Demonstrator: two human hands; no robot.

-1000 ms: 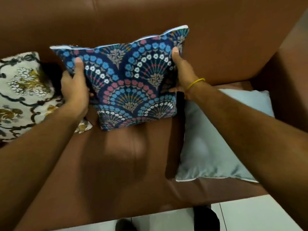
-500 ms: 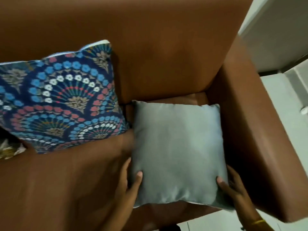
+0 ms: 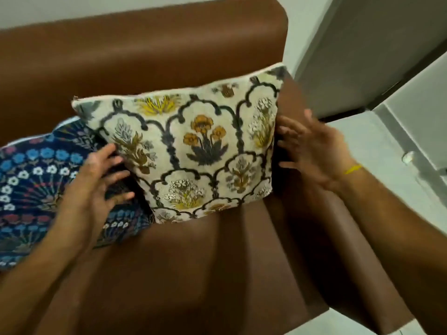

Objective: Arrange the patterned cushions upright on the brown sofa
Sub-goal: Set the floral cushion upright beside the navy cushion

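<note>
With our left hand (image 3: 96, 180) and right hand (image 3: 312, 151) released, fingers spread beside it, the cream floral cushion (image 3: 193, 151) leans upright against the brown sofa (image 3: 145, 44) back and, unsupported, could slump forward.

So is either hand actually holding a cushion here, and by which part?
Nothing is held. Both the left hand and right hand are spread open beside the cream floral cushion.
</note>
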